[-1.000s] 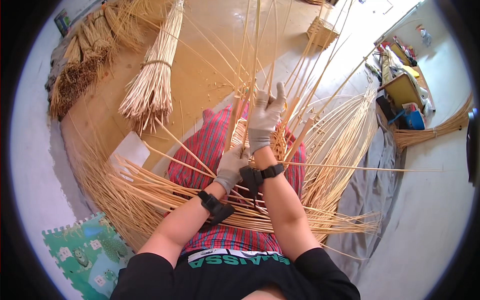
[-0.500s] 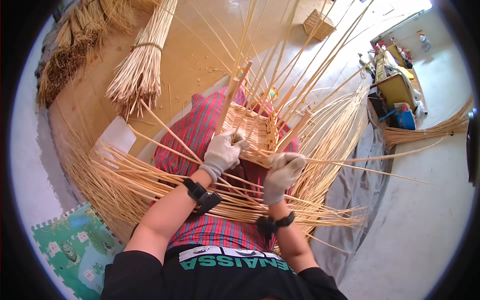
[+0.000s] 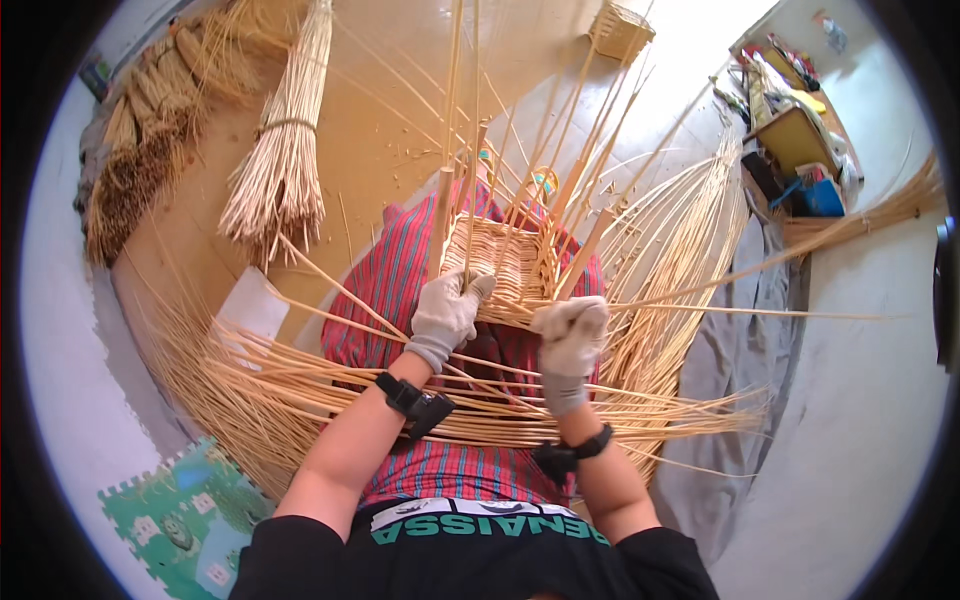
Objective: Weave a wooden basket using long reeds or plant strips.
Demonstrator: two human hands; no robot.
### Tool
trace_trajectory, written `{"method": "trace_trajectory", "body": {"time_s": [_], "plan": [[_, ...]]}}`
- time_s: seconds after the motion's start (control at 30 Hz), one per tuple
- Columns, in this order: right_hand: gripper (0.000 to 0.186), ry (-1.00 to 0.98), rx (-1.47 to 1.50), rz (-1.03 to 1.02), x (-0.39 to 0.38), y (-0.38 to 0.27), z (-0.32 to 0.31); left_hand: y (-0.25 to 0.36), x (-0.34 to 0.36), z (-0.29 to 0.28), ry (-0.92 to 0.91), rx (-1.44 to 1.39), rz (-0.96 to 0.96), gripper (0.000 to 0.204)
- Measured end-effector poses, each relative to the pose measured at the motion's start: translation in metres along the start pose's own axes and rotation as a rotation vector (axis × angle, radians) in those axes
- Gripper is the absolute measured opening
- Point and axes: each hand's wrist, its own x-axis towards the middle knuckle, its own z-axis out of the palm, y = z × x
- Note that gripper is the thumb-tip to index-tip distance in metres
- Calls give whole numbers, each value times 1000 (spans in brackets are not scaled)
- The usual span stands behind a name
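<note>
A partly woven wicker basket (image 3: 497,258) rests on my lap, over a red striped cloth (image 3: 375,285). Thin rods and several flat wooden stakes (image 3: 441,225) rise from its edges. My left hand (image 3: 445,318), in a pale glove, is closed at the basket's near left corner, where an upright rod (image 3: 474,150) comes out of the grip. At the near right corner my right hand (image 3: 572,340), gloved too, is closed with its fingers curled round a long wicker rod (image 3: 700,300) that trails off to the right. The fingers hide the rod's exact place in the grip.
Loose wicker rods (image 3: 480,428) lie across my lap, and more fan out at the right (image 3: 690,250). A tied bundle (image 3: 285,150) lies ahead on the left. A small basket (image 3: 621,32) sits far off on the floor. Cluttered shelving (image 3: 800,150) stands at the right.
The head view has shifted slightly. My right hand is a little more upright, and the long rods to its right have swung. My left hand keeps its grip at the corner.
</note>
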Motion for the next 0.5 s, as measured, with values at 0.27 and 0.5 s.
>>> {"method": "trace_trajectory", "body": {"time_s": [0.27, 0.5], "plan": [[25, 267, -753, -230, 10, -64, -27, 42, -13, 23, 16, 373, 373, 36], [28, 230, -1111, 516, 76, -101, -84, 23, 25, 43, -366, 6, -81, 44]]}}
